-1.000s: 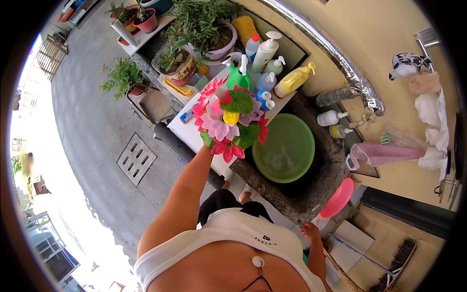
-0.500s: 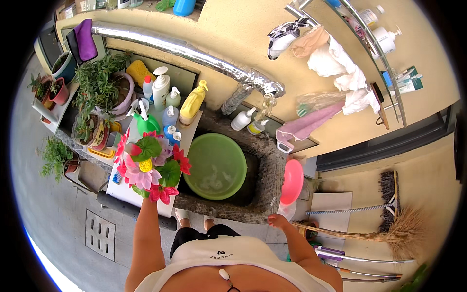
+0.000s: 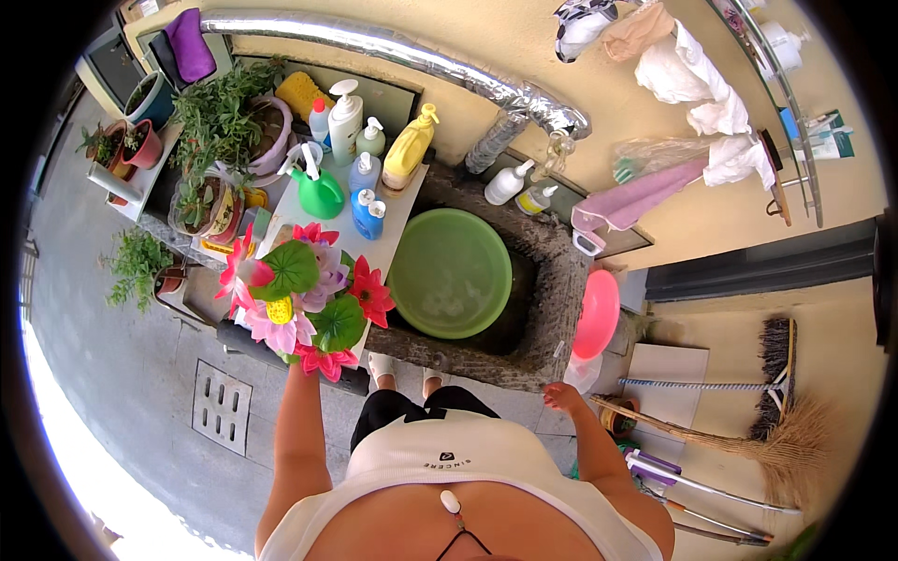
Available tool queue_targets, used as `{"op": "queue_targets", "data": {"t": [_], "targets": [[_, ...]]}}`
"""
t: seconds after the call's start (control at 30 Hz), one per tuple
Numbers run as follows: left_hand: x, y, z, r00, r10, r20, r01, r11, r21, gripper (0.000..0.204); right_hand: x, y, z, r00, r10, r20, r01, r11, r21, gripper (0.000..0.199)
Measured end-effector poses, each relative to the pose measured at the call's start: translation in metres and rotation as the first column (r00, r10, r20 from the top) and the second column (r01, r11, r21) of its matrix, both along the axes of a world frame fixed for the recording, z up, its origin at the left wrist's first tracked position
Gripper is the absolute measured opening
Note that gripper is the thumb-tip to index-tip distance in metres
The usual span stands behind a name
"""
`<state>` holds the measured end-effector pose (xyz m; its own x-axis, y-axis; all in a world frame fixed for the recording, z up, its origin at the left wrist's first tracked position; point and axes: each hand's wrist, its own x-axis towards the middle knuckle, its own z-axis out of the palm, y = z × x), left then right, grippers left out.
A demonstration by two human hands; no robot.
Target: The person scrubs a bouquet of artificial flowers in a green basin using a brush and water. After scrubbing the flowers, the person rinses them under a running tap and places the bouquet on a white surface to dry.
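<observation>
My left hand is closed beneath a bunch of artificial lotus flowers (image 3: 304,304), pink, red and lilac with green leaves; the blossoms hide the fingers, and only the wrist shows below them. The bunch hangs over the near end of a white board (image 3: 374,243) crowded with bottles. Beside the near right corner of the stone sink (image 3: 552,360), my right hand (image 3: 563,397) is empty, its fingers loosely bent and slightly apart. Inside the sink sits a green basin (image 3: 451,224) with water in it. A green spray bottle (image 3: 321,196) and a blue pump bottle (image 3: 368,217) stand just beyond the flowers.
Potted plants (image 3: 220,122) fill the left side. A yellow bottle (image 3: 410,150) stands near the foil-wrapped pipe (image 3: 421,56). Right of the sink are a pink basin (image 3: 596,313) and a straw broom (image 3: 790,444). Cloths (image 3: 683,70) hang from a wall rack.
The view has shifted, so the sink and bottles appear higher and farther right. Relative to the board, the flowers have come nearer to me and left, uncovering the blue bottle. My right hand remains by the corner.
</observation>
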<state>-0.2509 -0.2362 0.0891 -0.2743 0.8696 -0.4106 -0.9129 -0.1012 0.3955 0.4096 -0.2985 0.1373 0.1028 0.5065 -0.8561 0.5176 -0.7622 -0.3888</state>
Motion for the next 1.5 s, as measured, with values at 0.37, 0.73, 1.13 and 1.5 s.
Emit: {"op": "queue_targets", "data": {"t": [0.37,0.73,1.13,1.5], "targets": [[-0.007,-0.09,0.082,0.969,0.203,-0.144,-0.198,0.979,0.048,0.05,-0.018,0.01,-0.018,0.984,0.178,-0.028,-0.177,0.984,0.024,0.016],[0.037,-0.264,0.178,0.791,0.521,-0.32,-0.53,0.845,0.067,0.05,0.044,0.056,-0.12,0.952,0.1,-0.288,-0.076,0.993,0.093,0.012],[0.046,-0.451,0.197,0.559,0.771,-0.305,-0.772,0.619,0.147,0.051,-0.09,0.077,-0.068,0.858,0.497,-0.125,-0.479,0.865,0.152,0.017],[-0.015,-0.646,0.178,0.339,0.92,-0.195,-0.895,0.38,0.236,0.051,-0.326,-0.017,-0.034,0.462,0.885,-0.058,-0.883,0.465,0.068,0.024]]}}
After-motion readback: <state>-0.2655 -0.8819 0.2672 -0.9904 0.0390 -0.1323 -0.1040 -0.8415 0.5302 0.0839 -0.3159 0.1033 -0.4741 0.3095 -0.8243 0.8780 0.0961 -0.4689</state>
